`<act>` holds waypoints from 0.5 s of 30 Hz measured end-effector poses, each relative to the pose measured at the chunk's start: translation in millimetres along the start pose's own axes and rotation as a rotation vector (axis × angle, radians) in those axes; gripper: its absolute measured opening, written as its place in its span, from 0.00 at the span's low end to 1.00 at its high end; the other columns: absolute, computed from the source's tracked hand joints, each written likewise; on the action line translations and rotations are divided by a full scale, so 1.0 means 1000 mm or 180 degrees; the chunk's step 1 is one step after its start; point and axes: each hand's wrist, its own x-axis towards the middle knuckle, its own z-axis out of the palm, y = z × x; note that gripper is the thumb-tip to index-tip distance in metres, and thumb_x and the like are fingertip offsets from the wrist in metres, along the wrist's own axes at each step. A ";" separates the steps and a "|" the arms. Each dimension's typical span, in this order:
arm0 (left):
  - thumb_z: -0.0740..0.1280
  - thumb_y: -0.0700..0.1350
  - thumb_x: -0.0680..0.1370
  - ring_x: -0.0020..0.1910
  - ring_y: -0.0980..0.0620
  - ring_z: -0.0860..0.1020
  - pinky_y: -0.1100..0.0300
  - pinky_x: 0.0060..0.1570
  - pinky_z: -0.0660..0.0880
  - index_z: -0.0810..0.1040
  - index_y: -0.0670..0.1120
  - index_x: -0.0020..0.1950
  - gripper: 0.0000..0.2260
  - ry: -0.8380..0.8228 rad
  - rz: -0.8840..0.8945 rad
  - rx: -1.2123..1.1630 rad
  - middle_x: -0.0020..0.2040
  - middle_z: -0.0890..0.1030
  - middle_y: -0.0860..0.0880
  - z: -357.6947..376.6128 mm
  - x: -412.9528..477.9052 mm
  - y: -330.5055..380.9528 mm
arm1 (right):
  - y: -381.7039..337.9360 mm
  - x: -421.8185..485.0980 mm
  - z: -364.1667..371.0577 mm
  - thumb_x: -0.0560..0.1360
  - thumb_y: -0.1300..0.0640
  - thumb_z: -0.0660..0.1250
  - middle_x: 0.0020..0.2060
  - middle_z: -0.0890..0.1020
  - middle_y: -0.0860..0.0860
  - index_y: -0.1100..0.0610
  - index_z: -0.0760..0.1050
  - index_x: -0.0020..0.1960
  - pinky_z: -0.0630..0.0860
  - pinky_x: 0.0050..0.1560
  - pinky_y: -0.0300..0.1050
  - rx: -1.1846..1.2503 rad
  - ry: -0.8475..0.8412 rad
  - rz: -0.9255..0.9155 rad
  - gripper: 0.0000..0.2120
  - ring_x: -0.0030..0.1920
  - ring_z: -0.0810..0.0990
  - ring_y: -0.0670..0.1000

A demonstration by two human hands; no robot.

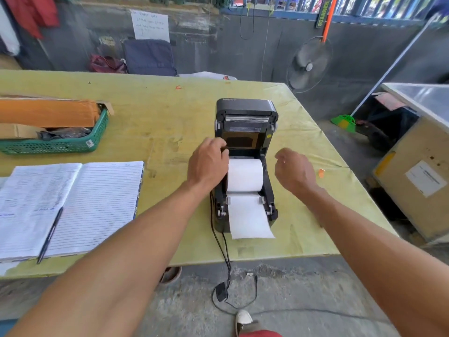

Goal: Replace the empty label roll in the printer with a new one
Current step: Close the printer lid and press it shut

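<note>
A black label printer point(246, 132) stands on the yellow-green table point(158, 122) with its lid tilted up and back. A full white label roll point(245, 175) lies in its bay, and a strip of white paper point(249, 220) runs out over the front edge. My left hand point(207, 164) rests against the left side of the printer beside the roll, fingers curled at the lid hinge; what they hold is hidden. My right hand point(295, 171) hovers just right of the printer, fingers loosely curled, holding nothing.
An open lined notebook point(73, 205) with a pen point(49, 235) lies at the left. A green basket point(58, 142) with an orange bundle sits behind it. Black cables point(223, 254) hang off the table's front edge. A fan point(308, 64) and a cardboard box point(413, 176) stand to the right.
</note>
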 end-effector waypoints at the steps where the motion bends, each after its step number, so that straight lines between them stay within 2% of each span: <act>1: 0.62 0.45 0.81 0.52 0.49 0.78 0.61 0.46 0.70 0.78 0.43 0.61 0.11 0.0154 -0.0188 -0.0056 0.58 0.79 0.46 -0.004 0.013 0.005 | -0.003 0.013 -0.005 0.76 0.66 0.58 0.55 0.84 0.59 0.63 0.79 0.59 0.78 0.48 0.49 0.0101 0.0128 0.0026 0.15 0.52 0.81 0.62; 4: 0.61 0.48 0.82 0.59 0.48 0.76 0.63 0.50 0.66 0.73 0.43 0.67 0.16 0.0465 -0.0761 -0.0220 0.63 0.77 0.45 -0.010 0.047 0.020 | -0.012 0.052 -0.018 0.82 0.57 0.58 0.60 0.81 0.59 0.62 0.74 0.66 0.74 0.54 0.50 0.0648 0.0312 0.0303 0.16 0.58 0.79 0.61; 7: 0.59 0.54 0.82 0.65 0.45 0.74 0.55 0.57 0.70 0.69 0.42 0.72 0.23 0.0466 -0.1416 -0.0459 0.68 0.74 0.44 -0.008 0.078 0.033 | -0.021 0.087 -0.028 0.83 0.46 0.56 0.68 0.75 0.59 0.61 0.66 0.74 0.71 0.62 0.52 0.1247 0.0134 0.0609 0.26 0.66 0.74 0.60; 9: 0.57 0.59 0.81 0.63 0.43 0.75 0.52 0.54 0.71 0.70 0.40 0.70 0.26 0.0326 -0.1878 -0.0665 0.67 0.76 0.43 -0.003 0.096 0.038 | -0.027 0.105 -0.032 0.83 0.42 0.54 0.73 0.69 0.60 0.61 0.59 0.78 0.69 0.66 0.55 0.1642 -0.0116 0.0850 0.31 0.71 0.70 0.61; 11: 0.54 0.63 0.81 0.55 0.44 0.77 0.53 0.46 0.70 0.73 0.40 0.66 0.29 0.0122 -0.2324 -0.1080 0.62 0.78 0.44 0.000 0.109 0.044 | -0.031 0.120 -0.034 0.82 0.38 0.51 0.76 0.64 0.60 0.61 0.54 0.79 0.65 0.69 0.58 0.2050 -0.0435 0.1114 0.35 0.73 0.66 0.62; 12: 0.53 0.64 0.81 0.52 0.44 0.76 0.54 0.46 0.69 0.74 0.39 0.65 0.30 0.0001 -0.2492 -0.1360 0.61 0.79 0.44 0.001 0.113 0.047 | -0.033 0.125 -0.035 0.81 0.37 0.49 0.77 0.63 0.59 0.60 0.53 0.80 0.64 0.69 0.59 0.2205 -0.0605 0.1212 0.36 0.74 0.64 0.62; 14: 0.51 0.65 0.81 0.55 0.44 0.74 0.55 0.50 0.66 0.72 0.40 0.69 0.32 -0.0225 -0.2654 -0.1809 0.62 0.76 0.45 0.004 0.119 0.053 | -0.036 0.131 -0.034 0.81 0.34 0.46 0.78 0.60 0.58 0.58 0.53 0.80 0.62 0.71 0.61 0.2360 -0.0959 0.1291 0.37 0.75 0.61 0.63; 15: 0.51 0.65 0.81 0.58 0.43 0.73 0.55 0.50 0.64 0.69 0.41 0.72 0.32 -0.0311 -0.2672 -0.1883 0.66 0.74 0.43 0.005 0.120 0.056 | -0.036 0.133 -0.033 0.80 0.33 0.45 0.79 0.59 0.58 0.57 0.53 0.80 0.61 0.73 0.63 0.2394 -0.1109 0.1298 0.38 0.76 0.60 0.63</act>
